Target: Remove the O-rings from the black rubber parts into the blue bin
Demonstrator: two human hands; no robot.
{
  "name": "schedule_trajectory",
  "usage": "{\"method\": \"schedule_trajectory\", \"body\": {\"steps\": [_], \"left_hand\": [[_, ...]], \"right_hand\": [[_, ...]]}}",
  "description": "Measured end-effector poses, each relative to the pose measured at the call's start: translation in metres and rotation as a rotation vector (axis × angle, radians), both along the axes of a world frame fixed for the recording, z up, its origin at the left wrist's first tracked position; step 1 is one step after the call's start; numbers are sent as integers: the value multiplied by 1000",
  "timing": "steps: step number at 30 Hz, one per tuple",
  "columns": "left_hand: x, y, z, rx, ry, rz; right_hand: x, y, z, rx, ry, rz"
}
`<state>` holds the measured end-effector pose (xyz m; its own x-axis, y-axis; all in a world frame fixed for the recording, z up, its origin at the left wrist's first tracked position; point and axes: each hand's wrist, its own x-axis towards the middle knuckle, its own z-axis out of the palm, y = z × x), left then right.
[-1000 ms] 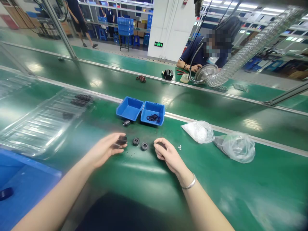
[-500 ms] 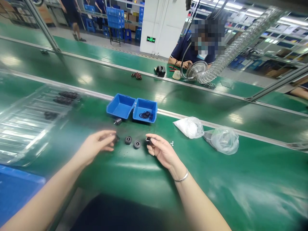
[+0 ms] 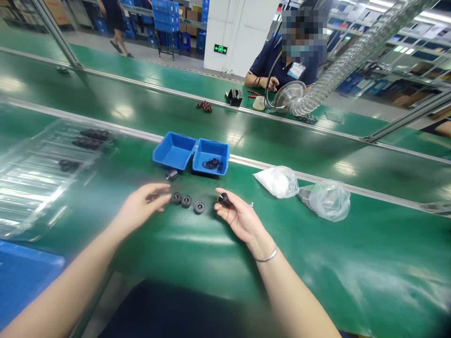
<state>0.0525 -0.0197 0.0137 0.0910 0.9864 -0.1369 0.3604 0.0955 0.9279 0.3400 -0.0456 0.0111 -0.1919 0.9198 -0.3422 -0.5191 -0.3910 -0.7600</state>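
My right hand holds a small black cylindrical part with a thin metal shaft between thumb and fingers. To the left, my left hand is blurred, its fingers apart and nothing seen in them. Just beside its fingertips stands a round black part, one of three in a slanting row; the middle one is close by and the third lies nearer my right hand. Behind them a dark cylinder with a shaft lies by the blue bins.
Two blue bins stand behind, the right one holding black rings. Plastic bags lie at the right, a clear tray with dark parts at the left. A person sits across the bench near a duct hood.
A third round black part now stands on the table at the left end of the row, released by my left hand. The black part in my right hand has tilted.
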Motion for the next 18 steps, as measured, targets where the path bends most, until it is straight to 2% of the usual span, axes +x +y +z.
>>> {"method": "schedule_trajectory", "body": {"steps": [3, 9, 11, 14, 18], "left_hand": [[-7, -5, 6, -128, -311, 131], [-12, -15, 14, -314, -753, 129], [-13, -17, 13, -325, -767, 90], [-15, -18, 11, -272, -629, 27], [-17, -18, 10, -202, -473, -9]], "right_hand": [[0, -1, 1, 22, -22, -22], [-4, -4, 10, 124, -154, 45], [-4, -4, 9, 189, -285, 61], [-2, -4, 6, 259, -481, 67], [1, -2, 5, 238, -462, 81]]}}
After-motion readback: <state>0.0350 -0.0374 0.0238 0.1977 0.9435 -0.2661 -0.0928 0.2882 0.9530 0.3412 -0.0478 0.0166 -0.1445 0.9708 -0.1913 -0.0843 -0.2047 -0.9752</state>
